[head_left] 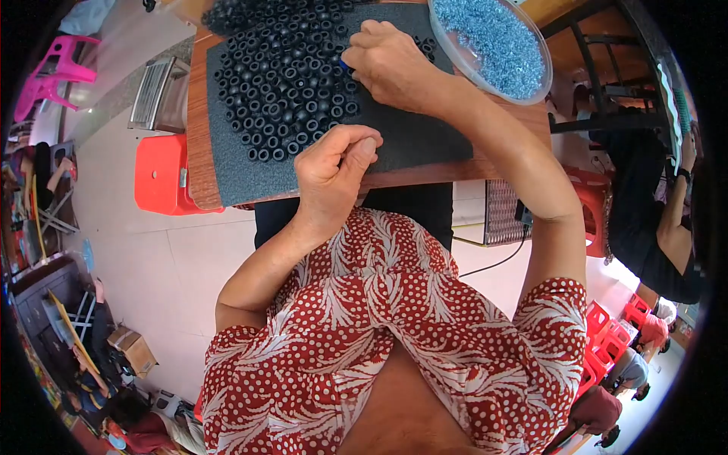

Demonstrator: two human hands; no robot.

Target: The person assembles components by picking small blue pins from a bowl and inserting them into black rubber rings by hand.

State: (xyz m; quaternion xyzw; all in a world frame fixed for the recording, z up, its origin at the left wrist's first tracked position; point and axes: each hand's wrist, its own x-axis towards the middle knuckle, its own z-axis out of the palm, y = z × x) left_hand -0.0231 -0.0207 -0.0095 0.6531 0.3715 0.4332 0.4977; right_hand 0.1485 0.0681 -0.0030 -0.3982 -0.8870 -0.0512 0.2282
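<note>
No legible lettering or numbers.

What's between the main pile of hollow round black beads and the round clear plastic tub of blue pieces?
The right hand, over the dark grey mat, and a few stray black beads; the head view shows this.

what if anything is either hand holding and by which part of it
It cannot be told: a small blue thing shows by the right hand, but any grip is hidden; nothing clear shows in the left hand.
</note>
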